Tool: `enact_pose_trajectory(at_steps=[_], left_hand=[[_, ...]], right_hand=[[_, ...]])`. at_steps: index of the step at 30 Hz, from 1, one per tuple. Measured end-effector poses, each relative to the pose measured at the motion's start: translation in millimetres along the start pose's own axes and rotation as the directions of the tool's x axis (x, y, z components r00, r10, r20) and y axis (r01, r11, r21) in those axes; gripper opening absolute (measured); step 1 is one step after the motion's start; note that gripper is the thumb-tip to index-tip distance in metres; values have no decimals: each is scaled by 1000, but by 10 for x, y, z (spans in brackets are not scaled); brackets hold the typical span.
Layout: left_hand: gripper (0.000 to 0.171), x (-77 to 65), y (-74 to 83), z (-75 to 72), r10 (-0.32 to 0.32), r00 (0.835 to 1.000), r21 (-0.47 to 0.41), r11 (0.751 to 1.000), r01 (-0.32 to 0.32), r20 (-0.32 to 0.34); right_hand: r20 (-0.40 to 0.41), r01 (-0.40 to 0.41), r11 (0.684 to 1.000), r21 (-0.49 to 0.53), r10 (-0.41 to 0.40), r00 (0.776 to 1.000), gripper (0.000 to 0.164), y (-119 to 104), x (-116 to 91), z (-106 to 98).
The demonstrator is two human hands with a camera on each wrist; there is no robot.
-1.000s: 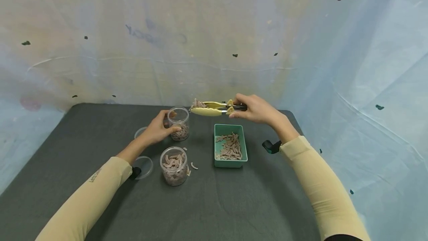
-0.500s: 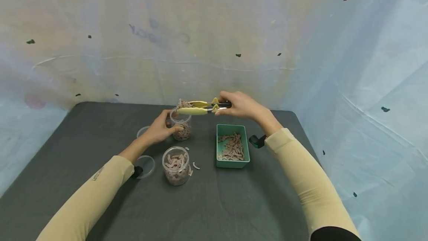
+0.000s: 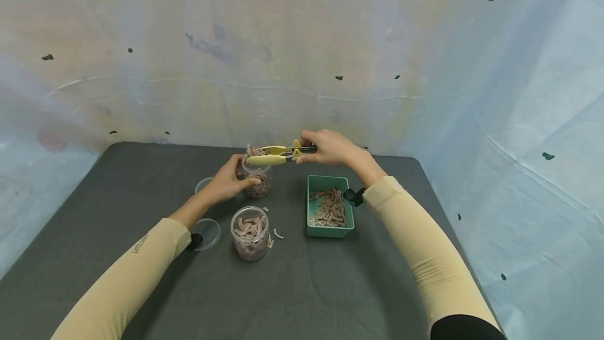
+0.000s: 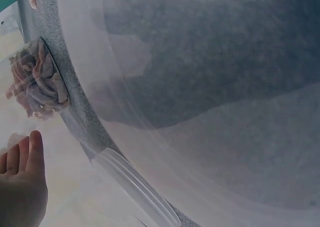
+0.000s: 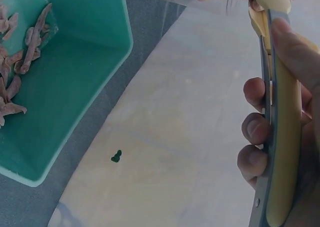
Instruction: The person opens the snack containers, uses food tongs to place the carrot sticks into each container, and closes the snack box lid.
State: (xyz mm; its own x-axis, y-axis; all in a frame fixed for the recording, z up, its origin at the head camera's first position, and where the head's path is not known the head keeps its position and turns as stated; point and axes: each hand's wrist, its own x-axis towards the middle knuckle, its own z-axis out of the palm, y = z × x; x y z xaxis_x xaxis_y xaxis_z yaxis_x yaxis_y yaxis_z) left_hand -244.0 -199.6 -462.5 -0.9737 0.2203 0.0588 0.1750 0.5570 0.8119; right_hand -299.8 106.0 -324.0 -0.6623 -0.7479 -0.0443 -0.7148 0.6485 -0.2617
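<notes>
My left hand (image 3: 225, 181) grips a clear plastic jar (image 3: 264, 176) at the back of the table, thumb on its near side. Pale brown strips lie in the lower part of that jar. Yellow tongs (image 3: 267, 160) are in my right hand (image 3: 330, 148), which curls round their handle in the right wrist view too. Their tips clasp a clump of strips (image 3: 255, 150) right over the jar's mouth. A green tray (image 3: 330, 232) with more strips stands to the right. Nearer stands a second jar (image 3: 250, 250), filled with strips close to its rim.
Two clear round lids lie left of the jars, one lid (image 3: 207, 235) near the left wrist and the other (image 3: 202, 184) behind that forearm. A few loose strips (image 3: 278, 234) lie between the near jar and the tray. A plastic sheet (image 3: 302, 56) hangs behind the table.
My right hand has moved left, bringing the tongs and their clump of strips from beside the far jar to over its mouth. The left hand keeps its hold on the jar.
</notes>
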Motion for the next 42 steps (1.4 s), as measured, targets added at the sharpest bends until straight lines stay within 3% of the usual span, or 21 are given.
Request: enact_pose_trajectory(at_steps=[21,42], left_hand=[[89,-1,-46,-20,-18,1000,2,1000,18,8],[82,-31,-48,-36,8,1000,8,1000,-8,1]], right_hand=[[55,-46,999,-2,47,997,41,-37,117,40],[40,-76,997,-4,76,996,44,-77,23,19]])
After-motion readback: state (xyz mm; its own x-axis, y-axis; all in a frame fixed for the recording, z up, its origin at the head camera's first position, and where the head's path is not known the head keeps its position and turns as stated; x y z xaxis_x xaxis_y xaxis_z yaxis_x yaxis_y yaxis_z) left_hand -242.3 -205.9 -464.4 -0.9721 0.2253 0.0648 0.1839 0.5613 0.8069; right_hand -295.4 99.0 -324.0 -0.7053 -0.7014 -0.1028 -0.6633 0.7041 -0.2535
